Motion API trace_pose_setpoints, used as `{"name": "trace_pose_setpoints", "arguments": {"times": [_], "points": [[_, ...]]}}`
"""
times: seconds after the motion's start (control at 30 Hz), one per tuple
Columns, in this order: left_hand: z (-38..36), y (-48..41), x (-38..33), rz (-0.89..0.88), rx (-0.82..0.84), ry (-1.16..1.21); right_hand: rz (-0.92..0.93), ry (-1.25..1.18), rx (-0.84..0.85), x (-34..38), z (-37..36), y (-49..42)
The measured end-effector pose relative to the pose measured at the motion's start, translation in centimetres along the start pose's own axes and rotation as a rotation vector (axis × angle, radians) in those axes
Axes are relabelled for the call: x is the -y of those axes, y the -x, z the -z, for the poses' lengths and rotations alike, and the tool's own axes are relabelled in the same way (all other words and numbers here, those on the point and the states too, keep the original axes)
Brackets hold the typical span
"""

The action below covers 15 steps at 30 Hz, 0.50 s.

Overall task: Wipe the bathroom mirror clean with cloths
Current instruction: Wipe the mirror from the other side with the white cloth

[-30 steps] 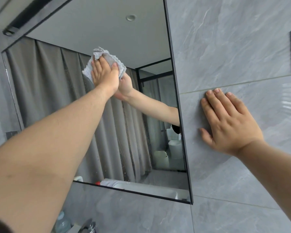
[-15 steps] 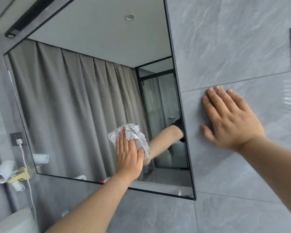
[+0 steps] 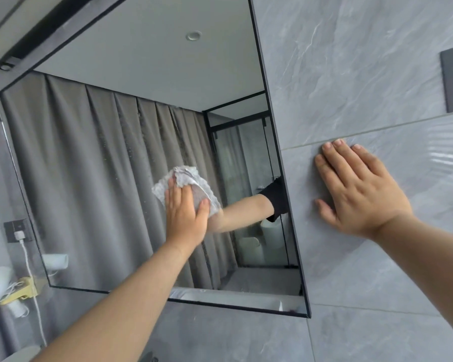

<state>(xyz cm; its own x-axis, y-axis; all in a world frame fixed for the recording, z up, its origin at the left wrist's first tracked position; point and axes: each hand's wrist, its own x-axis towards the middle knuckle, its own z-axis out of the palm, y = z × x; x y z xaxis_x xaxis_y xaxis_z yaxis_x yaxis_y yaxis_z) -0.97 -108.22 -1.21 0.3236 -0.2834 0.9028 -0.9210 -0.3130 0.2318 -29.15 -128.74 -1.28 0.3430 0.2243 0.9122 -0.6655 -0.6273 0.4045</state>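
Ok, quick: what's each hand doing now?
Left hand: open, pressing cloth flat on mirror.
Right hand: open, flat on wall.

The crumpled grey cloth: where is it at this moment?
In the head view, the crumpled grey cloth lies under the left hand, pressed on the right half of the black-framed mirror, near its right edge.

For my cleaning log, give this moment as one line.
left hand: presses cloth on mirror | right hand: flat on wall tile | phase: wiping
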Motion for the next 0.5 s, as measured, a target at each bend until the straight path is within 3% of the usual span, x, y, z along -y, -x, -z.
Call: {"name": "trace_pose_setpoints", "arguments": {"times": [0.3, 0.5], "points": [[6.3, -16.7, 0.1, 0.075, -0.081, 0.096, 0.000, 0.007, -0.005, -0.1, -0.1, 0.1], [6.1, -16.6, 0.6, 0.023, -0.104, 0.046, -0.010, 0.004, 0.018, 0.0, 0.1, 0.1]]}}
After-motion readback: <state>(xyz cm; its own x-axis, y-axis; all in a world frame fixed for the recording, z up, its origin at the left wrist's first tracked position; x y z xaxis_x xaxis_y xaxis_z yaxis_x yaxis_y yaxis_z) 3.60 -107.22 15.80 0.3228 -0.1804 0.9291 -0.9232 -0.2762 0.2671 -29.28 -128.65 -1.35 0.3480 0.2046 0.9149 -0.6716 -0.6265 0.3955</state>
